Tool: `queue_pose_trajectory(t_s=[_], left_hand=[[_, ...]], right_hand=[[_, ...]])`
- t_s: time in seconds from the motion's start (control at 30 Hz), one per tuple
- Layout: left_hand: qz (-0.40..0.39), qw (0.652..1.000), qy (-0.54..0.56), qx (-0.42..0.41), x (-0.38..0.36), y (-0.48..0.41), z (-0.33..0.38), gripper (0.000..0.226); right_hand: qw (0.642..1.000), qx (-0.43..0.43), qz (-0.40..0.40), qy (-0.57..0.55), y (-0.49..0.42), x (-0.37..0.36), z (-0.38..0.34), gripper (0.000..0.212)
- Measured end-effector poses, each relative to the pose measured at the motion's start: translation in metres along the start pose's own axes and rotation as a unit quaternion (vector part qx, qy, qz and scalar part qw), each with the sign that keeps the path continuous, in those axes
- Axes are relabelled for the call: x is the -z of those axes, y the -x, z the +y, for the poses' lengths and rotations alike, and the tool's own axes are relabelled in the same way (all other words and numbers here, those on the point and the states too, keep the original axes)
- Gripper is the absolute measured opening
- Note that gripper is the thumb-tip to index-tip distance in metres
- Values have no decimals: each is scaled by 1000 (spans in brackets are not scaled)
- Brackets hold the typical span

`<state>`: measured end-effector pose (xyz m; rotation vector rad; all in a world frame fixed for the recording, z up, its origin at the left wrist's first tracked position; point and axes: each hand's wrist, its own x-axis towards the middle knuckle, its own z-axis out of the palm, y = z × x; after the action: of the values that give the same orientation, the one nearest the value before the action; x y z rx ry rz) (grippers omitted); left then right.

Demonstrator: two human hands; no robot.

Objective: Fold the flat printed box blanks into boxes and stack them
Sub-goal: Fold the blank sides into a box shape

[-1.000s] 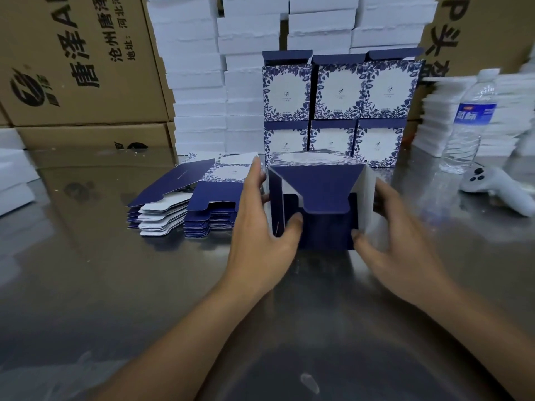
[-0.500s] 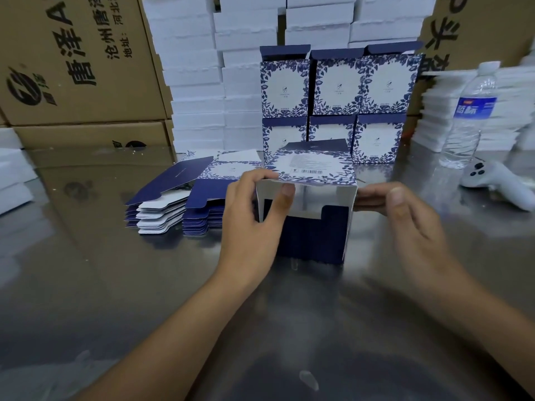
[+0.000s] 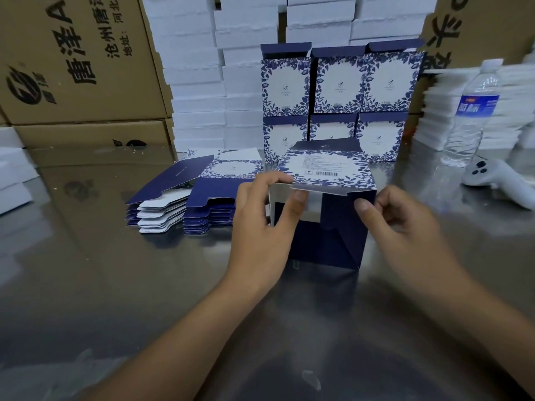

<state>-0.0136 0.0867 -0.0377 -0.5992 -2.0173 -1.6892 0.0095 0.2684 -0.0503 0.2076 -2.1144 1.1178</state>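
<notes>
a: so, nearest?
b: left hand [image 3: 260, 227] and right hand [image 3: 405, 227] pinch the half-folded box [image 3: 327, 241] standing on the table [image 3: 86, 285], barcode panel up.
a: beyond?
b: flat blanks [image 3: 208, 198] left, stacked boxes [image 3: 335, 91] far, bottle [image 3: 470, 117] right, carton [image 3: 72, 59] reading "唐泽".

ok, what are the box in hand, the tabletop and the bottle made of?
Box: thin printed card, matte navy, white inside. Tabletop: probably brushed stainless steel; it gives blurred reflections of the cartons. Bottle: likely clear plastic; see-through, with a blue label.
</notes>
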Motion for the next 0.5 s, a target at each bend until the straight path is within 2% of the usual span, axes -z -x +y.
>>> queue_pose_trajectory(t_s=[0.23,0.4,0.5], left_hand=[[-7,1000,7,-5,0,2,2,18],[-1,1000,0,-11,0,2,2,25],[0,1000,0,-7,0,2,3,22]], right_hand=[[975,59,17,214,3,7,-14,42],[977,59,11,205,3,8,-14,41],[982,47,-17,184,2,9,-11,40]])
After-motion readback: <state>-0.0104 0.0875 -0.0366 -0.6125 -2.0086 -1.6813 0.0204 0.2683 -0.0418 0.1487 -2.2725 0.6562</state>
